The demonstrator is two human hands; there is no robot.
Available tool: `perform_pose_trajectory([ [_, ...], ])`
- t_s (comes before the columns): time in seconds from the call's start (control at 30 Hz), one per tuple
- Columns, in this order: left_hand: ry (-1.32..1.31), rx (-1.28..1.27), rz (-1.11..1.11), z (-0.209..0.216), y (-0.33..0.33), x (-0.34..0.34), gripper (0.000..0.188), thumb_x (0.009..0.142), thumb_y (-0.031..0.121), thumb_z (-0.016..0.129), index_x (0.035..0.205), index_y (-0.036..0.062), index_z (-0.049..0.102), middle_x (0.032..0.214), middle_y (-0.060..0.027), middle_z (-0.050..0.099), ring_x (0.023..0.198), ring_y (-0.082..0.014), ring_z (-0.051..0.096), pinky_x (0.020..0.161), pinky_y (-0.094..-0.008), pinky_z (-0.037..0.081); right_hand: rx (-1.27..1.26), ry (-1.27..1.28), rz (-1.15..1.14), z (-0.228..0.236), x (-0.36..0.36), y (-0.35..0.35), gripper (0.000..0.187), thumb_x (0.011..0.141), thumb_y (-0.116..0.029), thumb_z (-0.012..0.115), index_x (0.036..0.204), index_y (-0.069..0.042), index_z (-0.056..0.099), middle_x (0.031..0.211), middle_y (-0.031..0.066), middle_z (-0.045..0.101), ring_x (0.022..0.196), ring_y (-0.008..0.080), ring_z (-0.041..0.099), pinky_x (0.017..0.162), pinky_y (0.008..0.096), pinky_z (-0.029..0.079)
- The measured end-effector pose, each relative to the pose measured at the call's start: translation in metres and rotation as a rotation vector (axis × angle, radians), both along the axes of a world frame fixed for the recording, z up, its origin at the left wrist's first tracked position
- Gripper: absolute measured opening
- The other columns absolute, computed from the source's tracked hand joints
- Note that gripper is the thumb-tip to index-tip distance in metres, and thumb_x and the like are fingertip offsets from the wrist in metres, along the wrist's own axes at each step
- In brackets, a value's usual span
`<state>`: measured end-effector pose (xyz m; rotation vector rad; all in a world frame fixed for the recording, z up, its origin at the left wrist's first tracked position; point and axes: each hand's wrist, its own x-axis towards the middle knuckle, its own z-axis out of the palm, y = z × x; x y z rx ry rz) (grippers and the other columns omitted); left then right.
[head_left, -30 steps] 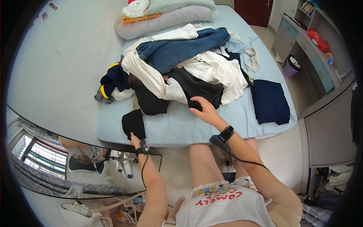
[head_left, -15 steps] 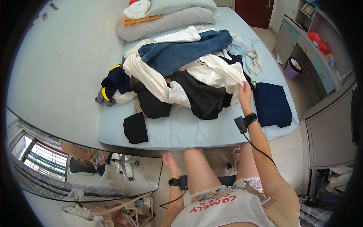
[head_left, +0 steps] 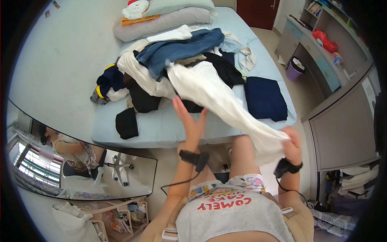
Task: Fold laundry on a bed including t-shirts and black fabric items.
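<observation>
Far left: folded black cloth (head_left: pixel 127 123) on the bed (head_left: pixel 157 131). Then heap (head_left: pixel 143 97) with blue jeans (head_left: pixel 181 52); might drag along if snagged on the white garment (head_left: pixel 225 97) under a hard pull. Mid: left hand (head_left: pixel 192 123), grip released, fingers spread near garment, contact unclear. Rightward: white garment stretched past the bed's near edge. Just beside: folded navy cloth (head_left: pixel 266 99), could rumple from a wide swing. Far right: right hand (head_left: pixel 293 145), blurred, grip clenched on garment's end.

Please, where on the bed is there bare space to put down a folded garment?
The bed looks bare between the black folded cloth and the left hand, and right of the grey bolster. The middle is crowded: jeans, other clothes and the white garment the right hand holds.
</observation>
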<state>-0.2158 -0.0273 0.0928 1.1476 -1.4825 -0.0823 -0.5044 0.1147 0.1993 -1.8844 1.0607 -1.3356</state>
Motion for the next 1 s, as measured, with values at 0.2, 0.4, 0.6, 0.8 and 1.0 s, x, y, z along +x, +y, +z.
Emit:
perform_pose_trajectory([
  [0.2, 0.172, 0.425, -0.907, 0.042, 0.003, -0.042, 0.033, 0.075, 0.000, 0.059, 0.107, 0.0049, 0.057, 0.095, -0.0018, 0.060, 0.093, -0.0144, 0.055, 0.085, -0.0269, 0.041, -0.212, -0.568, -0.684, 0.042, -0.066, 0.081, 0.034, 0.093, -0.026, 0.047, 0.107, 0.003, 0.055, 0.107, 0.0148, 0.060, 0.090, 0.0231, 0.060, 0.083, 0.0337, 0.048],
  [0.4, 0.266, 0.876, -1.354, 0.068, 0.019, -0.034, 0.023, 0.080, -0.001, 0.054, 0.102, 0.0048, 0.058, 0.091, 0.0023, 0.059, 0.085, -0.0056, 0.054, 0.076, -0.0193, 0.041, 0.146, -0.195, -0.592, 0.028, -0.112, 0.028, 0.023, 0.093, -0.015, 0.050, 0.112, -0.004, 0.058, 0.090, -0.0025, 0.059, 0.085, 0.0041, 0.053, 0.076, 0.0187, 0.041],
  [0.6, 0.101, 0.823, -0.866, 0.055, -0.016, 0.022, 0.021, 0.086, 0.006, 0.053, 0.107, 0.0047, 0.057, 0.093, 0.0021, 0.060, 0.086, -0.0056, 0.053, 0.077, -0.0200, 0.042, 0.187, -0.273, -0.469, 0.021, -0.099, 0.007, 0.031, 0.087, -0.019, 0.061, 0.115, -0.008, 0.060, 0.085, -0.0037, 0.055, 0.084, 0.0066, 0.053, 0.075, 0.0208, 0.041],
  [0.8, 0.195, 0.716, -0.718, 0.104, -0.026, 0.069, 0.018, 0.091, 0.015, 0.054, 0.105, 0.0048, 0.058, 0.093, 0.0027, 0.059, 0.085, -0.0052, 0.052, 0.077, -0.0198, 0.041, -0.068, 0.590, -0.342, 0.051, -0.070, -0.016, 0.037, 0.071, -0.021, 0.076, 0.105, -0.009, 0.066, 0.082, 0.0039, 0.052, 0.079, 0.0167, 0.053, 0.074, 0.0246, 0.042],
  [1.0, 0.056, 0.429, -0.502, 0.135, -0.032, 0.094, 0.019, 0.087, 0.010, 0.052, 0.102, 0.0012, 0.060, 0.089, -0.0007, 0.062, 0.081, -0.0081, 0.056, 0.074, -0.0221, 0.044, 0.047, 0.466, -0.462, 0.059, -0.066, -0.047, 0.021, 0.081, -0.022, 0.068, 0.089, -0.003, 0.066, 0.084, 0.0075, 0.053, 0.079, 0.0197, 0.053, 0.072, 0.0267, 0.042],
])
